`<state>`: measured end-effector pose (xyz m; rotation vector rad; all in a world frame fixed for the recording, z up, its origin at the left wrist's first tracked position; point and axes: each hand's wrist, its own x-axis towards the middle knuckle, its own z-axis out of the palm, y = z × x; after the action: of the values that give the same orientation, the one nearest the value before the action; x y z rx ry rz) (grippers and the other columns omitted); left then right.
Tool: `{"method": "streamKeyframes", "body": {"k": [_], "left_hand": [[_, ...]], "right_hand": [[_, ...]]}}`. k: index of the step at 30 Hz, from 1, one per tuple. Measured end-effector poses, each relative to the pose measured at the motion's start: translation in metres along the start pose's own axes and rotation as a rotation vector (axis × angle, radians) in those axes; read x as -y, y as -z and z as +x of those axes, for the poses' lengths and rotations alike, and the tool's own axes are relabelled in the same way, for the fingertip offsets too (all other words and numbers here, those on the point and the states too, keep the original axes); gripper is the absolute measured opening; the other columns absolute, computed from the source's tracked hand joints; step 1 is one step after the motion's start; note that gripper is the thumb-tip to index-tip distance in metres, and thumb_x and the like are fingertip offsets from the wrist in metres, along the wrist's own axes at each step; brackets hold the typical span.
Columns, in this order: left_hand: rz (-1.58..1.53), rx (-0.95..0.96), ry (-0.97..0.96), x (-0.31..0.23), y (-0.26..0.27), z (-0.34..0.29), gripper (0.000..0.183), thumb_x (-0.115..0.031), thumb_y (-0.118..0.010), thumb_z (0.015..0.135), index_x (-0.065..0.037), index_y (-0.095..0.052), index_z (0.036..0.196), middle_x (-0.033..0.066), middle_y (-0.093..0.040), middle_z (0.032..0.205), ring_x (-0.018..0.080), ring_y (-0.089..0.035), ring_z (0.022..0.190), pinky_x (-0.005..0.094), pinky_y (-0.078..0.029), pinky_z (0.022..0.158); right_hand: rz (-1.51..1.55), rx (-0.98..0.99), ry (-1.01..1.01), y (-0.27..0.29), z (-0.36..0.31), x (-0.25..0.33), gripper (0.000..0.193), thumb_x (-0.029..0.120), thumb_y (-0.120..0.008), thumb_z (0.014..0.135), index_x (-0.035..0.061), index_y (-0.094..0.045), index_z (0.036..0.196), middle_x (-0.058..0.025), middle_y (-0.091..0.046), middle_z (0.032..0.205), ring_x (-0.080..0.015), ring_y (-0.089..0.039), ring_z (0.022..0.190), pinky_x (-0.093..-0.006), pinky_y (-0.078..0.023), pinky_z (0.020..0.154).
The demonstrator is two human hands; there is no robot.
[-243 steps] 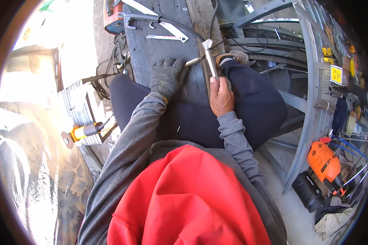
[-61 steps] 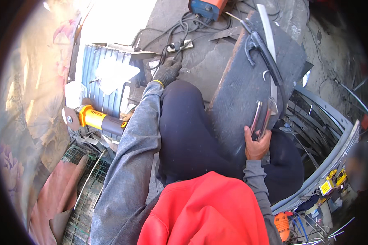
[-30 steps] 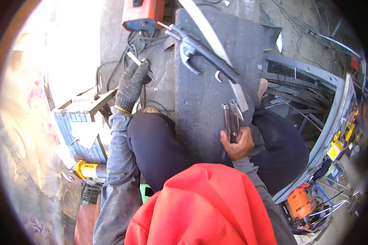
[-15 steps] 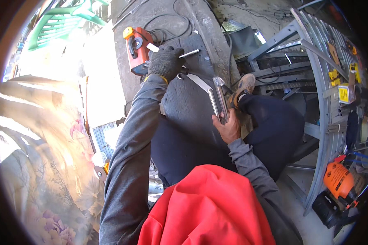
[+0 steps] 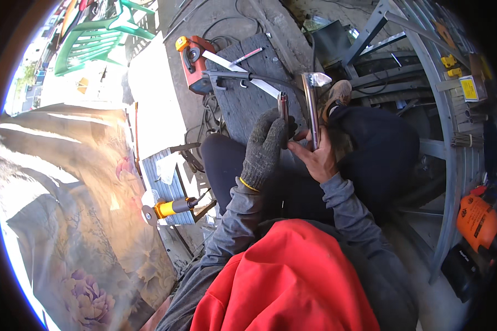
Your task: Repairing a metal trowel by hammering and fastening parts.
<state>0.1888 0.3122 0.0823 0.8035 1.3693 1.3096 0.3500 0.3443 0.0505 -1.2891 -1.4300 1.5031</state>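
In the head view, our gloved left hand [image 5: 262,146] hides part of a slim metal tube [image 5: 283,106]; those fingers are closed around it, the tube jutting beyond them. Our bare right hand [image 5: 319,157] grips a metal hammer [image 5: 311,105] just beside. Farther out we see the dark worktop [image 5: 242,105], red machine [image 5: 197,77] and green chair [image 5: 96,26].

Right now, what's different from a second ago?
The gloved left hand has let go of a thin white stick, which now lies on the dark board, and has come over beside the right hand, taking the shorter metal tube in its grip. A second ago the right hand held both metal pieces; the hammer-shaped bar stays in it. The white strip and black clamp still lie on the board.
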Motion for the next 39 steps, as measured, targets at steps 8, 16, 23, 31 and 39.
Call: {"method": "streamKeyframes", "body": {"k": [8, 16, 23, 31, 39], "left_hand": [[0.123, 0.028, 0.042, -0.051, -0.011, -0.024, 0.032, -0.017, -0.064, 0.102, -0.002, -0.06, 0.129, 0.0041, -0.066, 0.101, 0.0086, -0.059, 0.086, 0.0261, -0.051, 0.074], [0.47, 0.138, -0.423, -0.075, 0.004, -0.025, 0.034, -0.01, -0.074, 0.088, -0.001, -0.065, 0.119, 0.0177, -0.068, 0.114, 0.036, -0.066, 0.106, 0.0409, -0.053, 0.091], [0.521, 0.164, -0.58, -0.077, 0.001, -0.026, 0.036, -0.009, -0.074, 0.086, -0.001, -0.065, 0.121, 0.0184, -0.068, 0.12, 0.0391, -0.064, 0.115, 0.0435, -0.05, 0.098], [0.495, 0.25, -0.672, -0.073, 0.002, -0.021, 0.04, -0.008, -0.072, 0.087, -0.001, -0.064, 0.125, 0.0205, -0.065, 0.129, 0.041, -0.057, 0.131, 0.0464, -0.04, 0.114], [-0.024, 0.188, 0.086, -0.027, 0.007, -0.009, 0.038, -0.02, -0.06, 0.1, -0.002, -0.058, 0.134, 0.0104, -0.069, 0.109, 0.0166, -0.064, 0.101, 0.0307, -0.052, 0.082]], "right_hand": [[0.226, 0.07, 0.019, 0.003, 0.0, -0.032, 0.052, 0.056, -0.064, 0.097, 0.0058, -0.054, 0.09, -0.0034, -0.057, 0.074, -0.0141, -0.054, 0.069, -0.0314, -0.045, 0.068], [0.122, 0.061, -0.07, 0.0, 0.021, -0.042, 0.074, 0.073, -0.031, 0.103, 0.0058, -0.052, 0.08, -0.0039, -0.053, 0.07, -0.0162, -0.054, 0.067, -0.0335, -0.043, 0.068], [0.076, 0.055, -0.065, 0.003, 0.021, -0.047, 0.075, 0.073, -0.03, 0.103, 0.006, -0.051, 0.078, -0.0032, -0.051, 0.069, -0.0166, -0.053, 0.066, -0.034, -0.042, 0.067], [0.072, 0.046, -0.052, 0.007, 0.019, -0.044, 0.069, 0.068, -0.032, 0.105, 0.0077, -0.05, 0.077, -0.0025, -0.049, 0.068, -0.0149, -0.051, 0.065, -0.0335, -0.041, 0.065], [0.074, -0.005, -0.054, 0.01, 0.017, -0.046, 0.053, 0.057, -0.04, 0.109, 0.0113, -0.049, 0.083, 0.0019, -0.046, 0.069, -0.0079, -0.041, 0.061, -0.0271, -0.033, 0.057]]}}
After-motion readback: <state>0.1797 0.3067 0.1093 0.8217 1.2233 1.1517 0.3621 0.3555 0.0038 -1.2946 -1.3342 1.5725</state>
